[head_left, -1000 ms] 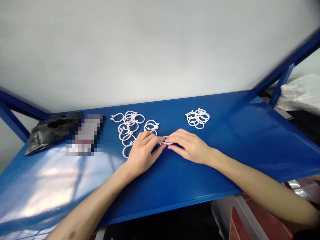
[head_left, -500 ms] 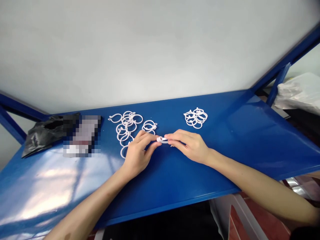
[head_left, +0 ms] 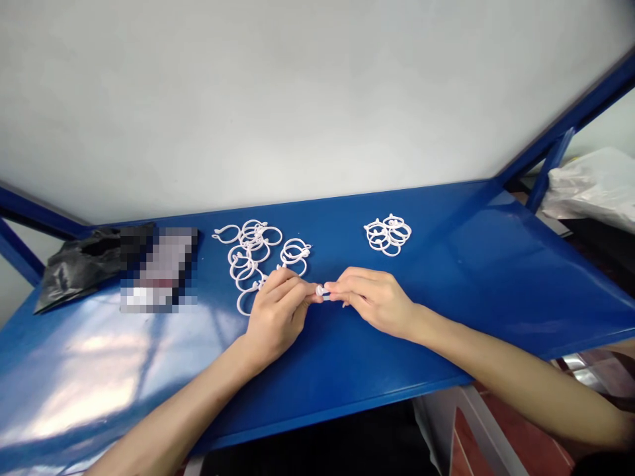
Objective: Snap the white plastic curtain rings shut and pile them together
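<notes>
Between my two hands is a white plastic curtain ring [head_left: 326, 297], held above the blue table and mostly hidden by fingers. My left hand [head_left: 281, 311] pinches its left side, where a small round knob shows at the fingertips. On the opposite side my right hand [head_left: 376, 296] grips it between thumb and fingers. A loose heap of white curtain rings [head_left: 248, 254] lies beyond and left of my left hand, which covers part of it. Farther back to the right sits a smaller cluster of similar rings [head_left: 388, 235], apart from my right hand.
The blue table [head_left: 446, 264] backs onto a pale wall [head_left: 297, 99]. At the left lie a black plastic bag [head_left: 74, 264] and a blurred-out flat item [head_left: 161, 268]. Blue frame bars [head_left: 555, 162] rise at both ends, with a clear plastic bag [head_left: 590, 182] beyond the right one.
Both hands have moved slightly nearer to me with the ring between them. The ring's knob now faces up more plainly at my left fingertips. Both ring piles stay put.
</notes>
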`<state>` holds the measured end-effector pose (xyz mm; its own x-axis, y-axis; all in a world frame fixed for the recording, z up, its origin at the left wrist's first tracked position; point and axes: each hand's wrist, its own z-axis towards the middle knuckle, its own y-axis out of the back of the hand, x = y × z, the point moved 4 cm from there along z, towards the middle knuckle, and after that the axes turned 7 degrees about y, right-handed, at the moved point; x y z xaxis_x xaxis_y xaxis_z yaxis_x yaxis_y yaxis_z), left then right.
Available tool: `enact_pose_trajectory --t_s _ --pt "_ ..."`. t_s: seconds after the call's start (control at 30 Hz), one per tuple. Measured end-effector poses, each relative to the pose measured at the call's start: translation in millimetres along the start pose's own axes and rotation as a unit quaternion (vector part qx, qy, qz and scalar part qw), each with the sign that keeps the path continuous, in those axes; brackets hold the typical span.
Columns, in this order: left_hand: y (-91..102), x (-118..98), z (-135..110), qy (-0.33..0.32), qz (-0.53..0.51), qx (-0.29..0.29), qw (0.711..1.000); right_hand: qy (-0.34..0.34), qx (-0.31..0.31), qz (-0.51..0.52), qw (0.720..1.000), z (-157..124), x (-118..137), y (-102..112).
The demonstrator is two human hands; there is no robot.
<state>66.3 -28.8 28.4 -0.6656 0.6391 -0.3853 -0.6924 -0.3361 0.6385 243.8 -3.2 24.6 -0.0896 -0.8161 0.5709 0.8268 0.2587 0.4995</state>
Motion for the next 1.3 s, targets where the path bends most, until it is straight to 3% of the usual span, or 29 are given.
enact_pose_trajectory --t_s 0.23,0.43,0.67,0.8,0.9,1.0,1.1,1.17,1.23,1.3 --pt "-1.6 2.1 -0.7 0.057 0.03 0.001 0.998 -0.026 0.013 -0.004 1.0 1.1 -2.2 -1.9" --pt "-0.8 -1.8 -2.2 0.028 0.043 -0.002 0.999 -0.026 0.004 -0.013 1.0 0.8 -3.5 -1.0" --pt "-2.2 -3.1 -5.0 -0.01 0.041 0.01 0.999 0.032 0.051 -0.047 0.997 -2.4 2.8 -6.6" --pt "-5.8 5.5 -1.0 -0.009 0.057 0.055 0.997 0.035 0.056 -0.088 0.994 0.9 -2.4 -8.2" --pt "-9.4 19.8 2.8 0.016 0.115 0.093 0.989 0.0 0.047 -0.168 0.985 7.8 -15.2 3.1" --pt "-11.2 37.2 3.5 0.059 0.186 0.097 0.976 -0.092 0.006 -0.312 0.946 12.9 -32.9 36.2" --pt "-13.4 50.5 1.3 0.092 0.223 0.111 0.964 -0.234 -0.026 -0.453 0.86 11.0 -48.6 81.4" --pt "-14.3 55.6 -0.3 0.105 0.232 0.119 0.96 -0.318 -0.02 -0.488 0.813 7.1 -55.4 105.7" --pt "-14.2 58.3 -1.4 0.11 0.234 0.125 0.958 -0.375 -0.001 -0.474 0.797 3.6 -59.8 120.1" --pt "-13.1 59.5 -1.9 0.108 0.23 0.121 0.959 -0.404 0.02 -0.44 0.802 1.4 -62.6 125.0"
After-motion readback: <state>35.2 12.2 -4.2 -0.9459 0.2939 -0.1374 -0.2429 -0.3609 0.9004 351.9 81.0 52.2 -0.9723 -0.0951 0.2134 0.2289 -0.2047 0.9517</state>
